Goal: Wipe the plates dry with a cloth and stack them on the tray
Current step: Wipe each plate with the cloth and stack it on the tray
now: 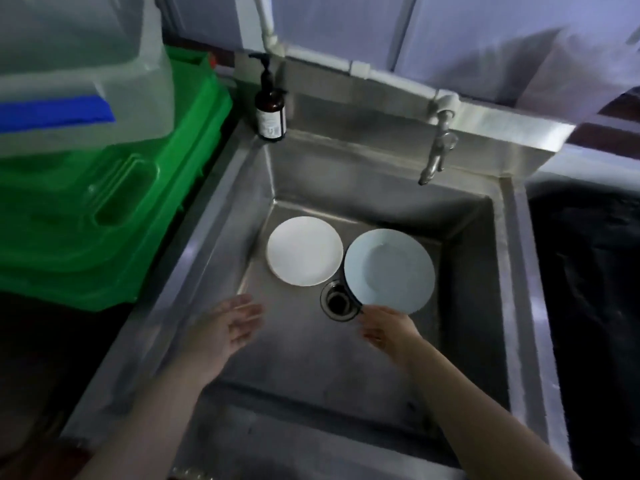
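Green plastic crate [104,209] far left of the sink, well apart from both hands. Left hand [227,329]: fingers straight and spread, holding nothing, over bare sink floor [294,358]. White plate [304,250] lies flat just beyond those fingertips, not touched. Drain [337,302] between the hands. Right hand [388,329]: fingers at near rim of the pale blue plate [389,270], apparently lifting it; grip not clearly resolved.

Step judged: picking up a plate. No cloth or tray visible. Next: secure hold, fetch cloth.
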Available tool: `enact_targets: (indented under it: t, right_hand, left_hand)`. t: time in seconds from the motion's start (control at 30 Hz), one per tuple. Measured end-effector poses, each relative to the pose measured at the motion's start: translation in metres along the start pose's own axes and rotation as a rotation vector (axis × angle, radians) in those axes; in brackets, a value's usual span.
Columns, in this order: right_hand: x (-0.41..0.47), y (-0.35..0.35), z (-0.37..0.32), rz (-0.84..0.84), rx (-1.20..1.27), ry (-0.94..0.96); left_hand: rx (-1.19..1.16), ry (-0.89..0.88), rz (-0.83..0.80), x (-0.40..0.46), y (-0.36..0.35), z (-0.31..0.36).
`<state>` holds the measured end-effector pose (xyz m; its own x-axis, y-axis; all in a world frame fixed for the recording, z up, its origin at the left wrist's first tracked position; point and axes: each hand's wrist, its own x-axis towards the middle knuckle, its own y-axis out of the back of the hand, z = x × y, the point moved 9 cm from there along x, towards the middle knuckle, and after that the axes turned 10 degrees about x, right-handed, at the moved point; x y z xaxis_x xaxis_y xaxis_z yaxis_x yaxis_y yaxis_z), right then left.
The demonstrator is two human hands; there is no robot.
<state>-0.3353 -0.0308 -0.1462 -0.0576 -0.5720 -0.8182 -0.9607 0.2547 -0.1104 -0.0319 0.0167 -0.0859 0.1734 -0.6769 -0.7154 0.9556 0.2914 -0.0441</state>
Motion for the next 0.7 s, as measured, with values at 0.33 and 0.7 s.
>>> enact_targets:
  t: [0.33, 0.7]
  right_hand:
    - [0.118, -0.06, 0.024, 0.085, -0.148, -0.137]
    - [0.177, -0.088, 0.026, 0.223, -0.18, -0.139]
  left_hand:
    - [-0.095, 0.112, 0.161, 0.026, 0.038, -0.053]
    - [-0.181, 0.172, 0.298, 0.037, 0.063, -0.078]
